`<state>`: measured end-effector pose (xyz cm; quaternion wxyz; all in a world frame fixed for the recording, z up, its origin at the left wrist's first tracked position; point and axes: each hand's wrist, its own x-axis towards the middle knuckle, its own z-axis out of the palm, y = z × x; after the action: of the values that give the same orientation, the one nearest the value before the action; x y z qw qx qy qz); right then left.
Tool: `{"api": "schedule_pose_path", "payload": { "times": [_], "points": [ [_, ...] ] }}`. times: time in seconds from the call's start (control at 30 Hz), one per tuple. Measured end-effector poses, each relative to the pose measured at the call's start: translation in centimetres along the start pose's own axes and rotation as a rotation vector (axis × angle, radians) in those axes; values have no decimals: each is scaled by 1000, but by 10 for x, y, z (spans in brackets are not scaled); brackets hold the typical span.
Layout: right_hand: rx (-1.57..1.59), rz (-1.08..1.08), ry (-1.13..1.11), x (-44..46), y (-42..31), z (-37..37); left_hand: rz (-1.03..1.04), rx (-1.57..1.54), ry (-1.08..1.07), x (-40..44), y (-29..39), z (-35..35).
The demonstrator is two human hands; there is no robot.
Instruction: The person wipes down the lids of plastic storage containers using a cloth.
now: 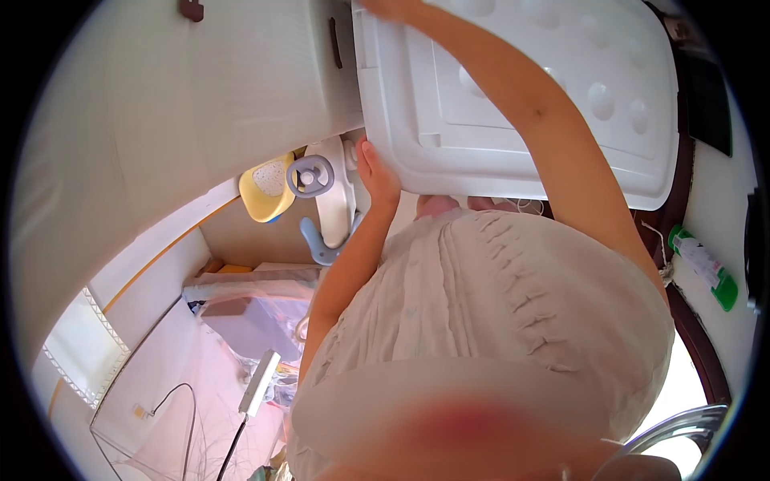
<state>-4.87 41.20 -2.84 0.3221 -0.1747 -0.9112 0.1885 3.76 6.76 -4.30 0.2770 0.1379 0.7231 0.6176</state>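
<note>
A large white plastic lid or panel (489, 164) with round bumps and a raised rim fills the upper right, in front of my body. My left hand (379, 175) is at its lower left edge, closed around the rim, with the fingers pointing up and partly hidden. My right arm reaches across the panel to its upper left corner. There my right hand (391, 8) touches the edge, but the top of the frame cuts off its fingers. My feet show in part just below the panel.
A pale cabinet (200, 88) stands at the left. Below it are a yellow seat-like item (261, 207) and a grey toy steering wheel (310, 176). A white power strip (260, 383) lies lower left. A green-and-white bottle (704, 267) is at the right.
</note>
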Motion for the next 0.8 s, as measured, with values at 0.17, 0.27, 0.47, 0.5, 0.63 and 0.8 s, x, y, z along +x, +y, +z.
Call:
{"api": "schedule_pose_path", "payload": {
  "times": [0.17,0.27,0.47,0.5,0.63,0.8],
  "points": [
    [-56,-199,-241,-112,-98,-24,-32,-22,-25,2,-10,-3],
    [67,-242,-258,-155,-118,-27,-15,44,50,7,-33,-4],
    [345,-160,-272,-263,-184,-93,-395,-470,-261,9,-5,-12],
    [366,-125,-307,-275,-180,-116,-348,-363,-294,9,-1,-8],
    [209,78,-262,-347,-157,-195,-311,-320,-232,3,16,1],
    [-302,437,-143,-444,-79,-344,-375,-178,-175,3,21,2]
  ]
}}
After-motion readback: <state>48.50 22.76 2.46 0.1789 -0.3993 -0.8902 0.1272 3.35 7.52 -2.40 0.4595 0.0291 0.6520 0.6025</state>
